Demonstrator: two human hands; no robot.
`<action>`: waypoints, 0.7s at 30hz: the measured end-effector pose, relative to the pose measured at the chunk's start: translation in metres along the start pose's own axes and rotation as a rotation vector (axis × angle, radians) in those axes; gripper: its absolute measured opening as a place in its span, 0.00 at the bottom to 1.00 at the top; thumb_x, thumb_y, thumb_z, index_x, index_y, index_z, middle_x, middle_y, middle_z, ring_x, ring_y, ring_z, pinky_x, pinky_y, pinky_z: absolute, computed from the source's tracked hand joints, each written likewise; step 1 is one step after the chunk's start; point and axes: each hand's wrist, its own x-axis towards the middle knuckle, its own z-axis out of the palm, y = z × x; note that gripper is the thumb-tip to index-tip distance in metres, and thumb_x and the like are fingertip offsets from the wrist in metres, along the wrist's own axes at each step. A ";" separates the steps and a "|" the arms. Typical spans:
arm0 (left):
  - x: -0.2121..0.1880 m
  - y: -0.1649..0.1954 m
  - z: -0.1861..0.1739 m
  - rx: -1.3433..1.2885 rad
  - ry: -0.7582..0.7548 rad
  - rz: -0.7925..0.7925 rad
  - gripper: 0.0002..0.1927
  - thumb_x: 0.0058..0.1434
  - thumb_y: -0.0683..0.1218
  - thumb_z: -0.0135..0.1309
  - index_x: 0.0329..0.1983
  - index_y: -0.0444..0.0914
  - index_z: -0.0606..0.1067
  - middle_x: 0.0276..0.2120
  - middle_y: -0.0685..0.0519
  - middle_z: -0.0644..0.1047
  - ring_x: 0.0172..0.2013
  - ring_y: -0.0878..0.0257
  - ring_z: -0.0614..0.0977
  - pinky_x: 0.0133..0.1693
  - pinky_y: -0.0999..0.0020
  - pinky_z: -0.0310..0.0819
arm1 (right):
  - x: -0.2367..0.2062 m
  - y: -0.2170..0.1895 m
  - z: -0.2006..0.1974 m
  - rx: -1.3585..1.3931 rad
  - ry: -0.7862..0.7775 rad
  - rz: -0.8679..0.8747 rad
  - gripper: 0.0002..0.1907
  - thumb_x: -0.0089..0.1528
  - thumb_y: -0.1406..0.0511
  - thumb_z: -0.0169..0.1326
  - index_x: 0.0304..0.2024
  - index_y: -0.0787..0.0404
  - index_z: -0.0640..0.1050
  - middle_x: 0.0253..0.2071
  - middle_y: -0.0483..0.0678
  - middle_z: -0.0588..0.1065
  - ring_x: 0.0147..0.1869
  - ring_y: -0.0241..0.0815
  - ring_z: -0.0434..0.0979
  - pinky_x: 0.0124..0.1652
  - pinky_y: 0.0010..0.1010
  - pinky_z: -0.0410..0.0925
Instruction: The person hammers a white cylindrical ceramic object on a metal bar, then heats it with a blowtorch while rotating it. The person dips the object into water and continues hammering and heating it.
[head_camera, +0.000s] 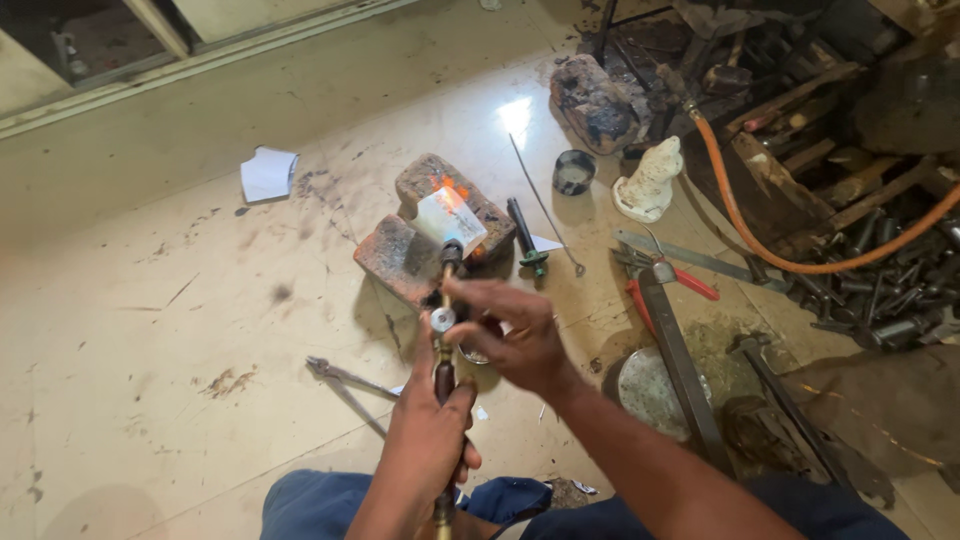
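Gripping the torch (443, 340) by its dark handle, your left hand (430, 440) has its fingers clamped round the shaft, nozzle aimed toward 12 o'clock at the bricks (425, 230). That hold keeps the nozzle low and lined up with the workpiece. Your right hand (520, 340) reaches across from 3 o'clock; its fingers are pinched together at the small round silver knob (441, 319) partway up the torch, probably because the valve sits there within reach of the free hand.

Workpiece: a pale block (450, 220) rests on top of the bricks, just past the nozzle at 12 o'clock, with an orange glow at its far edge. The bricks lift it off the floor (150, 330) and likely shield the floor from heat.

Surroundings: a dark-handled tool (527, 238) and a thin wire rod (545, 205) lie just right of the bricks at 1 o'clock. A small dark cup (574, 172) sits beyond them. Red-handled pliers (665, 275) lie at 3 o'clock. An orange hose (760, 240) curves across the clutter at 2 o'clock. Metal tongs (345, 385) lie on the floor at 9 o'clock of your left hand.
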 end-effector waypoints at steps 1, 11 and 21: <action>-0.001 -0.001 -0.001 0.008 0.011 -0.010 0.47 0.67 0.49 0.52 0.77 0.68 0.36 0.20 0.50 0.69 0.12 0.61 0.72 0.14 0.64 0.65 | 0.003 0.009 -0.009 -0.028 0.043 -0.067 0.20 0.59 0.71 0.65 0.54 0.63 0.80 0.52 0.52 0.80 0.51 0.39 0.81 0.42 0.24 0.76; 0.018 -0.022 -0.017 -0.018 0.002 -0.049 0.52 0.65 0.43 0.53 0.81 0.63 0.36 0.16 0.49 0.70 0.10 0.58 0.72 0.15 0.61 0.67 | 0.037 0.137 -0.095 -0.963 0.064 0.488 0.11 0.59 0.69 0.54 0.43 0.62 0.82 0.47 0.61 0.78 0.51 0.63 0.78 0.51 0.49 0.70; 0.064 -0.057 -0.023 -0.140 -0.038 -0.057 0.56 0.61 0.44 0.57 0.81 0.66 0.35 0.15 0.47 0.71 0.12 0.61 0.69 0.18 0.63 0.67 | 0.051 0.162 -0.080 -1.169 -0.131 0.539 0.25 0.61 0.74 0.47 0.62 0.64 0.69 0.49 0.66 0.73 0.52 0.70 0.75 0.51 0.53 0.70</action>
